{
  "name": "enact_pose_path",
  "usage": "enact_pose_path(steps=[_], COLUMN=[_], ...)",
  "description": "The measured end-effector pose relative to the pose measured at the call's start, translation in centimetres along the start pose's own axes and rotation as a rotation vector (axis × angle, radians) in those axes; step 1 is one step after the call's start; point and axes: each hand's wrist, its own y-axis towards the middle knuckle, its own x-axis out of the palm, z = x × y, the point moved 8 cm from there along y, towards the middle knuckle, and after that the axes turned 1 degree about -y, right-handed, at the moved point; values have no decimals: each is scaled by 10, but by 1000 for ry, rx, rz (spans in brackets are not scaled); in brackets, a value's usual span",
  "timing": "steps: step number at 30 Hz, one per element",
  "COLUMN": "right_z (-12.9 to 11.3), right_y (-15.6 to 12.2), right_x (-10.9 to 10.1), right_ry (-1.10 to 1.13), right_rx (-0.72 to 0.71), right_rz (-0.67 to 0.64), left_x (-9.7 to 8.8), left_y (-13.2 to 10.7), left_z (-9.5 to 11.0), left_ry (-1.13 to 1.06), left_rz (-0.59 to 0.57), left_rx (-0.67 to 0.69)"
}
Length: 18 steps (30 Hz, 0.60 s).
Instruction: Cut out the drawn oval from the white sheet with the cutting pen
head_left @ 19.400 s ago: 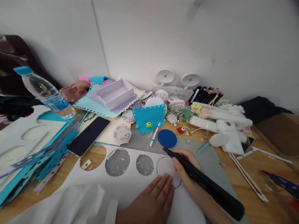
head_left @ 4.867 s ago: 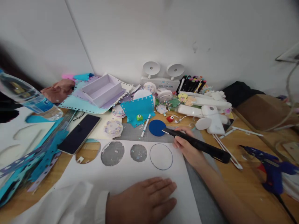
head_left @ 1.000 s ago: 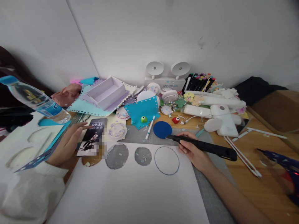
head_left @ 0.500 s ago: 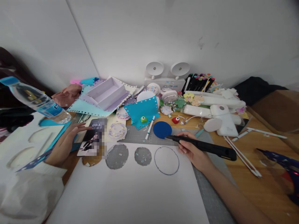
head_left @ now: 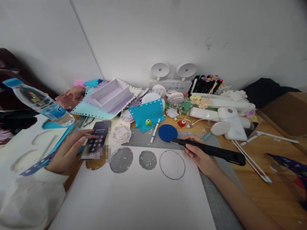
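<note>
My left hand (head_left: 67, 150) reaches to the phone (head_left: 95, 143) at the left, its fingers spread and a fingertip on the screen, which shows a number keypad. My right hand (head_left: 200, 155) is closed round a long black cutting tool (head_left: 211, 151) whose tip rests beside a dark blue disc (head_left: 167, 133). In front lies a white sheet (head_left: 134, 191) with two round cut-out holes (head_left: 121, 159) and a drawn circle (head_left: 172, 164) close to my right hand.
A water bottle (head_left: 40, 103) leans at the far left over blue paper scraps. A lilac box (head_left: 112, 95), teal punched paper (head_left: 146, 114), a white pen (head_left: 154, 130), markers (head_left: 206, 83), white devices (head_left: 227, 123) and a brown box (head_left: 287, 118) crowd the back and right.
Over the past seconds my left hand left the white sheet for the phone. Within the last second the phone's lock screen gave way to a keypad. My right hand stayed still.
</note>
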Motion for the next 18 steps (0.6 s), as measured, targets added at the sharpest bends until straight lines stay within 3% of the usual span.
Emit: enact_pose_path(steps=[6,10,18], right_z=[-1,-1,-1], right_y=[0,-1,-2], right_x=[1,0,-1], right_ry=[2,-1,-1], right_rx=[7,14,11], right_rz=[15,24,23], left_x=[-14,-10,-5], left_y=[-18,-32,-33], left_z=[12,19,15], left_ry=[137,193,225], left_rz=[35,3,20], left_rx=[138,211,139])
